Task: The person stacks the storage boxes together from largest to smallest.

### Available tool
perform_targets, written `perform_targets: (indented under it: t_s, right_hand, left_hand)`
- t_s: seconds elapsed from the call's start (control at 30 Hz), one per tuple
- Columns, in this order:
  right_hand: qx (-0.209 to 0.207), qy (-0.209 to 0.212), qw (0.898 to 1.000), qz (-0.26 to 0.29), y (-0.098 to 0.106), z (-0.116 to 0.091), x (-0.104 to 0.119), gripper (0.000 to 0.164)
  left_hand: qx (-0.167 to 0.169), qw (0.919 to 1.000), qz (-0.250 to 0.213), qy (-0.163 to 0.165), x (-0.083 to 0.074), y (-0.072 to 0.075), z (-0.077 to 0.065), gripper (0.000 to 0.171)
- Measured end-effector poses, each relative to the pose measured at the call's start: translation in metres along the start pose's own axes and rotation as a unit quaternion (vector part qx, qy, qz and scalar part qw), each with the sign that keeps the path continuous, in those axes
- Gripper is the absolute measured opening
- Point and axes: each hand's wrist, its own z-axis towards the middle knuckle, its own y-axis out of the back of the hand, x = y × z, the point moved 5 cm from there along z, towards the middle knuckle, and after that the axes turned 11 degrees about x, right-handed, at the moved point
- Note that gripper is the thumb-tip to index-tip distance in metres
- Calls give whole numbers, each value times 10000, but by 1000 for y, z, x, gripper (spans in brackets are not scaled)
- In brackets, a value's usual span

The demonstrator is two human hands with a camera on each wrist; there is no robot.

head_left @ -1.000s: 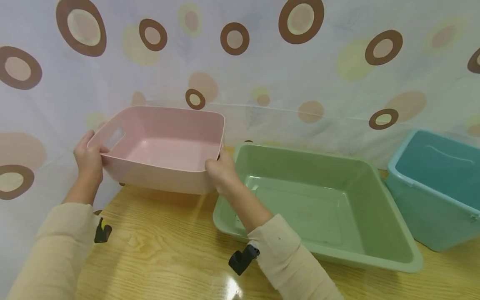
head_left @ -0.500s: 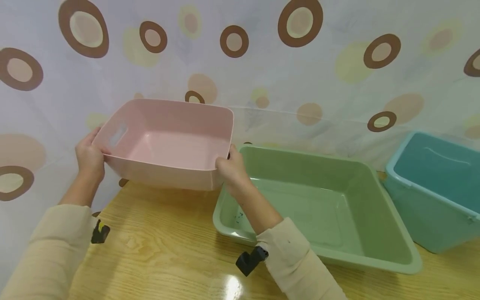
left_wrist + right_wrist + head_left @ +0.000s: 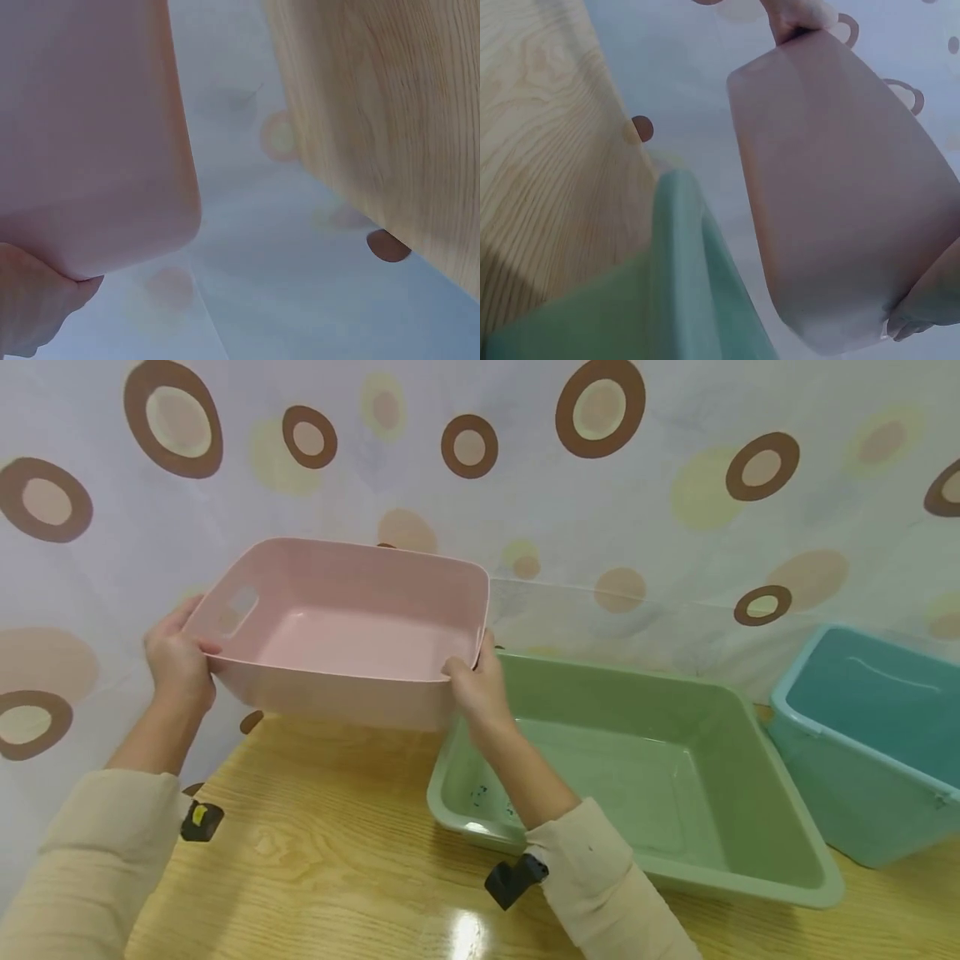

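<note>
A pink plastic bin (image 3: 352,639) with a cut-out handle hangs above the table's back left, tilted so its inside faces me. My left hand (image 3: 180,656) grips its left end, thumb over the rim near the front corner. On the right end, my right hand (image 3: 480,685) holds the rim, thumb inside and fingers hidden behind the wall. Both wrist views show the bin's outer side clear of the table, with the left hand (image 3: 37,300) at one corner and the right hand (image 3: 930,296) at the other.
A large green basin (image 3: 637,868) stands on the wooden table (image 3: 315,852), just right of the pink bin and under my right forearm. Farther right is a blue-green bin (image 3: 855,777). A spotted curtain (image 3: 540,510) hangs behind the table.
Both hands have raised the pink bin and shifted it to the right, so its right end now overlaps the green basin's left corner in the head view. The basin has stayed in place.
</note>
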Motion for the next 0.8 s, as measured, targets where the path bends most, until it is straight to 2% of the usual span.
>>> perform_targets:
  t_s: [0.1,0.23,0.37,0.63,0.8]
  right_hand:
    - [-234,99,9996,109,7,-1,-1,57]
    - [-376,129,9988,287,15,-1,-2,64]
    - [-319,209,9985,389,21,-1,-1,73]
    - [-278,366,9980,430,35,-4,4,82]
    - [-97,392,9984,406,42,-6,5,90]
  left_hand:
    - [97,9999,53,-85,3,-8,-3,66]
    - [223,9992,318,66,6,-17,-5,72]
    - [350,9975,555,257,10,-21,-7,75]
    - [499,9957,768,120,15,-33,-12,74]
    - [770,9897,1168,306,20,-39,-17,79]
